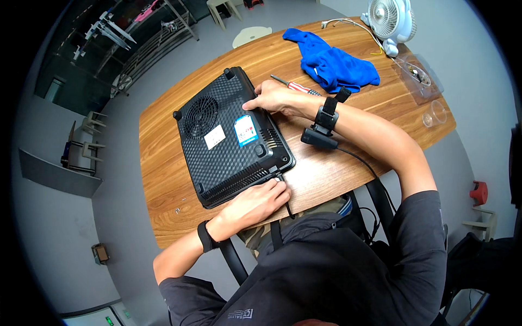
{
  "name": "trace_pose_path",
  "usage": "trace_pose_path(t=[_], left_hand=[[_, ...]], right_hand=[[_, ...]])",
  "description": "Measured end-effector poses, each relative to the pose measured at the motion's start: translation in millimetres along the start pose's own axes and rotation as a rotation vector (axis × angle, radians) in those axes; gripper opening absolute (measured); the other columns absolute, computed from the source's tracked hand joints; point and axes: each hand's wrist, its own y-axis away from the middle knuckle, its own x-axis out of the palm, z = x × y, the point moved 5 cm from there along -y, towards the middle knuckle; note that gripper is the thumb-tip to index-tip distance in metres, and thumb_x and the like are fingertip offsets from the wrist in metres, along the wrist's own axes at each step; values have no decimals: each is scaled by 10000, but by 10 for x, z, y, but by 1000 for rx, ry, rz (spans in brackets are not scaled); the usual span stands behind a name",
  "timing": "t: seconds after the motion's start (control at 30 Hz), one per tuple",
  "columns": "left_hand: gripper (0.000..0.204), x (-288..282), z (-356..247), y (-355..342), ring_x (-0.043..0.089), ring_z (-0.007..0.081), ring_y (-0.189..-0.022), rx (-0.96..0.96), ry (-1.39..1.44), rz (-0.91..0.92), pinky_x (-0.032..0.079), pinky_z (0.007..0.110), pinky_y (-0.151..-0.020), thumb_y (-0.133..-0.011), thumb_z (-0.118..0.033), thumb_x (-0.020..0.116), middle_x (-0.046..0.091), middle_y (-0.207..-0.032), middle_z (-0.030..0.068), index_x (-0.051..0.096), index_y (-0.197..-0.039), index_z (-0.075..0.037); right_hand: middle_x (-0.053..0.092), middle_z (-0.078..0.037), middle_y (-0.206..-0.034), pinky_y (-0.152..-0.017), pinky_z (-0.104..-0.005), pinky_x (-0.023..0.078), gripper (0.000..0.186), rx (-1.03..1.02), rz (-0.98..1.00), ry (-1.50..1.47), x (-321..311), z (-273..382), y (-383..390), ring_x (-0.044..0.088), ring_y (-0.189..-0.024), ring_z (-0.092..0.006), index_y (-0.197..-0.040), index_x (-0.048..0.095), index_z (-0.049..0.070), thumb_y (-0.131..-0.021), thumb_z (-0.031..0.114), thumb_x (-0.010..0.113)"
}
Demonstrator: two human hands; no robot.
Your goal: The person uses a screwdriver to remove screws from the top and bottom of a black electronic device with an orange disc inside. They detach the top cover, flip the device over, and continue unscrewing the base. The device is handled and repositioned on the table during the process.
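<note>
A black flat device with a round fan grille, rubber feet and two stickers lies on the wooden table. My right hand grips its far right edge, thumb on the textured face. My left hand is closed at the near edge, fingertips on a black cable plug; whether the plug is seated in the device is unclear. A screwdriver with a red, white and blue handle lies just beyond my right hand, partly hidden by it. A black strapped gadget with a cable is on my right wrist.
A crumpled blue cloth lies at the back right, near a white fan with cords. A clear plastic cup and a clear tray with small items sit at the right. Stools, chairs and a metal rack stand around.
</note>
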Motion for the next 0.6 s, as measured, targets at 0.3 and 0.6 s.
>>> trace_pose_path(t=[0.3, 0.6], left_hand=[[290, 2, 10, 54, 607, 248, -1013, -55, 79, -10, 587, 334, -795, -933, -95, 531, 534, -1041, 115, 543, -1210, -8], [243, 8, 38, 119, 662, 251, -864, -45, 117, -33, 590, 366, -738, -925, -81, 553, 555, -930, 102, 572, -1151, 6]], right_hand=[[674, -299, -1248, -980, -347, 533, 733, 4, 26, -8, 34, -119, -110, 678, -1139, -316, -1367, 542, -196, -877, 272, 819], [612, -332, -1343, -1043, -365, 501, 760, 5, 62, -37, 39, -153, -124, 626, -1230, -352, -1419, 480, -196, -894, 247, 804]])
